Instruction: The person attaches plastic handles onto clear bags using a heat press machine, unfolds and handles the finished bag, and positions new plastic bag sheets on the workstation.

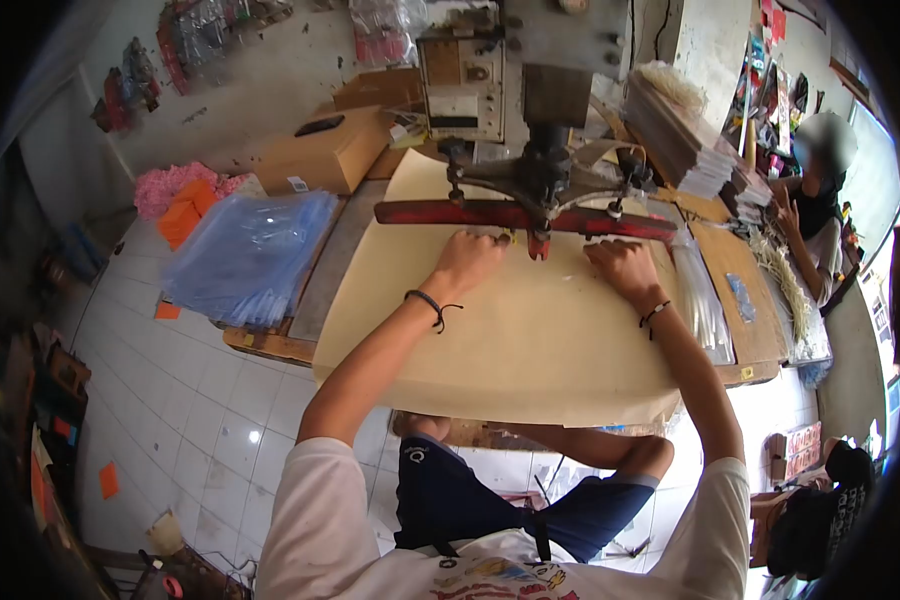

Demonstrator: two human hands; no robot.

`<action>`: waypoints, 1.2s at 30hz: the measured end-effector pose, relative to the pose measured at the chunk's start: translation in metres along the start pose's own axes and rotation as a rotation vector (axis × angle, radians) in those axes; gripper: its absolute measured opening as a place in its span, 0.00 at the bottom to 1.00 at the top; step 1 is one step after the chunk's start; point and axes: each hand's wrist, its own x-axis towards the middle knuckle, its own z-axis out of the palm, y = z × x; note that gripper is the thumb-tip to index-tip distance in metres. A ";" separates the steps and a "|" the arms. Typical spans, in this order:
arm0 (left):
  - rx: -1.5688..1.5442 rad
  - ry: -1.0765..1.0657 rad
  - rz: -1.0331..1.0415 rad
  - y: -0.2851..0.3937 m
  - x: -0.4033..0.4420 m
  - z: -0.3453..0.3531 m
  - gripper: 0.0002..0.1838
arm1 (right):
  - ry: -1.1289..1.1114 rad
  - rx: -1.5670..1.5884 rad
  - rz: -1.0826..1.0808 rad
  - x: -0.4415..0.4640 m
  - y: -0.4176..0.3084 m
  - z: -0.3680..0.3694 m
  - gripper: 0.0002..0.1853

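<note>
Head view: a desk (334, 275) fills the middle, mostly covered by a broad tan sheet (515, 345), whose centre serves as the dial here. At 12 o'clock a press head (545, 165) stands over the sheet's far part; its long red bar (450, 213) runs crosswise, and whether it touches the sheet cannot be told. A cardboard box (335, 150) sits between 10 and 11, a stack of bluish clear plastic sheets (245, 255) between 9 and 10, and clear plastic strips (703, 300) at 3. The left hand (470, 262) is at 11 and the right hand (625, 268) at 2, both knuckles up with fingers curled narrow beside the bar; whether they pinch anything cannot be told. Each wrist wears a dark cord bracelet (427, 299).
</note>
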 end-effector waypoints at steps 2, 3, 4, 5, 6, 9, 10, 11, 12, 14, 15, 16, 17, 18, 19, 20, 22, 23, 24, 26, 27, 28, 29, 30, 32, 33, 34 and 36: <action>-0.020 0.052 -0.016 0.000 -0.003 -0.009 0.06 | -0.036 -0.043 -0.043 0.004 -0.002 0.007 0.07; -0.030 0.077 -0.016 0.001 -0.006 -0.012 0.06 | -0.053 -0.066 -0.057 0.005 -0.003 0.006 0.07; -0.008 0.071 -0.063 0.002 -0.009 -0.014 0.05 | -0.019 0.002 0.009 0.010 -0.014 0.000 0.06; -0.029 0.101 -0.085 0.001 -0.013 -0.016 0.05 | -0.005 0.077 0.099 0.012 -0.023 -0.007 0.05; -0.055 0.127 -0.111 0.002 -0.020 -0.019 0.05 | 0.006 0.103 0.133 0.013 -0.031 -0.009 0.04; -0.060 0.185 -0.137 0.002 -0.037 -0.030 0.03 | 0.080 0.199 0.169 0.013 -0.047 -0.014 0.04; -0.049 0.182 -0.129 0.004 -0.041 -0.036 0.03 | 0.110 0.235 0.169 0.014 -0.049 -0.015 0.04; -0.043 0.173 -0.123 0.008 -0.047 -0.042 0.03 | 0.111 0.250 0.151 0.014 -0.051 -0.015 0.04; -0.057 0.194 -0.129 0.013 -0.051 -0.049 0.02 | 0.108 0.266 0.139 0.013 -0.051 -0.014 0.04; -0.087 0.242 -0.136 0.022 -0.053 -0.064 0.01 | 0.118 0.292 0.100 0.012 -0.051 -0.018 0.04; -0.064 0.238 -0.145 0.027 -0.053 -0.073 0.02 | 0.105 0.301 0.092 0.013 -0.051 -0.021 0.04; -0.042 0.233 -0.155 0.032 -0.054 -0.082 0.02 | 0.090 0.312 0.083 0.013 -0.051 -0.023 0.04; -0.020 0.226 -0.167 0.039 -0.056 -0.090 0.03 | 0.073 0.324 0.073 0.013 -0.052 -0.025 0.04; -0.009 0.255 -0.160 0.048 -0.057 -0.095 0.03 | 0.077 0.340 0.053 0.012 -0.051 -0.027 0.04; 0.004 0.282 -0.150 0.054 -0.058 -0.101 0.04 | 0.063 0.344 0.050 0.011 -0.051 -0.028 0.05; 0.019 0.310 -0.139 0.060 -0.059 -0.105 0.04 | 0.051 0.349 0.045 0.011 -0.051 -0.027 0.05; 0.006 0.107 -0.251 0.084 -0.070 -0.108 0.05 | 0.033 0.362 0.026 0.012 -0.049 -0.026 0.06; 0.000 0.009 -0.304 0.098 -0.074 -0.111 0.05 | 0.033 0.376 0.014 0.013 -0.049 -0.027 0.06; 0.008 -0.090 -0.313 0.111 -0.073 -0.123 0.05 | 0.036 0.388 0.004 0.014 -0.049 -0.029 0.06; -0.011 -0.151 -0.304 0.140 -0.072 -0.140 0.05 | 0.038 0.457 -0.009 0.014 -0.051 -0.032 0.06; -0.021 -0.181 -0.299 0.152 -0.071 -0.150 0.06 | 0.040 0.512 -0.015 0.015 -0.051 -0.034 0.06; -0.184 -0.194 -0.266 0.161 -0.070 -0.165 0.07 | 0.041 0.565 -0.022 0.015 -0.051 -0.037 0.06; -0.348 -0.205 -0.231 0.171 -0.068 -0.180 0.08 | 0.000 0.660 0.032 0.015 -0.050 -0.040 0.07; -0.512 -0.216 -0.193 0.178 -0.065 -0.191 0.10 | -0.041 0.754 0.088 0.014 -0.049 -0.044 0.07; -0.808 -0.241 -0.280 0.174 -0.059 -0.208 0.13 | -0.104 0.868 0.123 0.011 -0.045 -0.047 0.08; -0.955 -0.253 -0.325 0.166 -0.056 -0.211 0.14 | -0.123 0.890 0.099 0.010 -0.042 -0.047 0.08; -0.829 -0.233 -0.293 0.152 -0.053 -0.211 0.16 | -0.142 0.914 0.077 0.009 -0.040 -0.047 0.09; -0.600 -0.312 -0.261 0.127 -0.062 -0.194 0.23 | -0.225 0.947 0.140 0.010 -0.040 -0.047 0.09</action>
